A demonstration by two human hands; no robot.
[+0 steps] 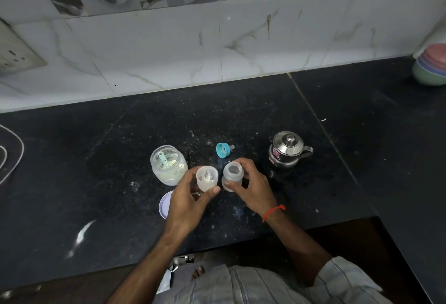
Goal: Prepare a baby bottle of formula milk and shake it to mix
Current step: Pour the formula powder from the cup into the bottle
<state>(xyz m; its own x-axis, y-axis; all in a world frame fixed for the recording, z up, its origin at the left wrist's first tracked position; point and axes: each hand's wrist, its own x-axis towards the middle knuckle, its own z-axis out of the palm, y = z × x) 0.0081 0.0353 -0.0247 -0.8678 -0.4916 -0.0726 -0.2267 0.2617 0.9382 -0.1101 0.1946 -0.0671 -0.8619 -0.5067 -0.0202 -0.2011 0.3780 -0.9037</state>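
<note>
My left hand grips a small translucent cap-like cup with white powder in it, its mouth tilted toward the camera. Right beside it, my right hand holds the open baby bottle upright on the black counter. The cup and bottle nearly touch. The blue ring with its teat lies on its side behind them. A clear formula jar, lid off, stands at the left with a pale green scoop inside.
A small steel kettle with a lid stands to the right of the bottle. The jar's pale lid lies under my left hand. Stacked coloured bowls sit far right by the tiled wall. Powder specks dot the counter. The counter's front edge runs close to my body.
</note>
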